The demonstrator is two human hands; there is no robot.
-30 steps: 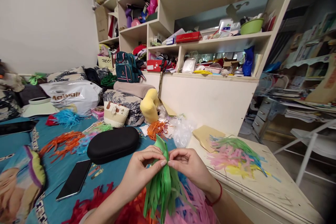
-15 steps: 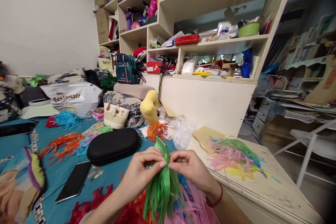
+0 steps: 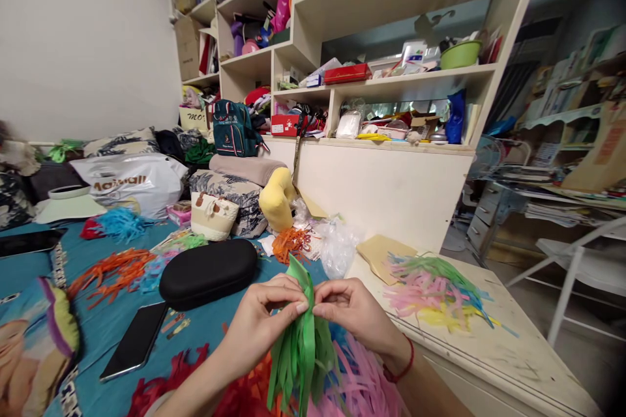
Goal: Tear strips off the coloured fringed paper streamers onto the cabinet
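Observation:
A green fringed tassel (image 3: 304,352), made of thin paper-like strips, hangs between my hands in the lower middle. My left hand (image 3: 268,313) pinches its gathered upper part between thumb and fingers. From the other side, my right hand (image 3: 349,306) pinches the same spot, its fingertips close to the left thumb. A green flap stands up above the pinch, and the cut strips hang down. Under the tassel lie pink strips (image 3: 366,378), red strips (image 3: 171,378) and some orange ones. A red cord bracelet (image 3: 403,361) circles my right wrist.
A black oval case (image 3: 209,272) and a phone (image 3: 134,341) lie on the blue cloth at left, near orange strips (image 3: 115,270). On the cream cabinet top (image 3: 528,365) at right rests a multicoloured strip bundle (image 3: 440,290). Crowded shelves (image 3: 391,81) stand behind.
Both hands keep their pinch on the green tassel, nearly unmoved. The surroundings have shifted slightly left in the view.

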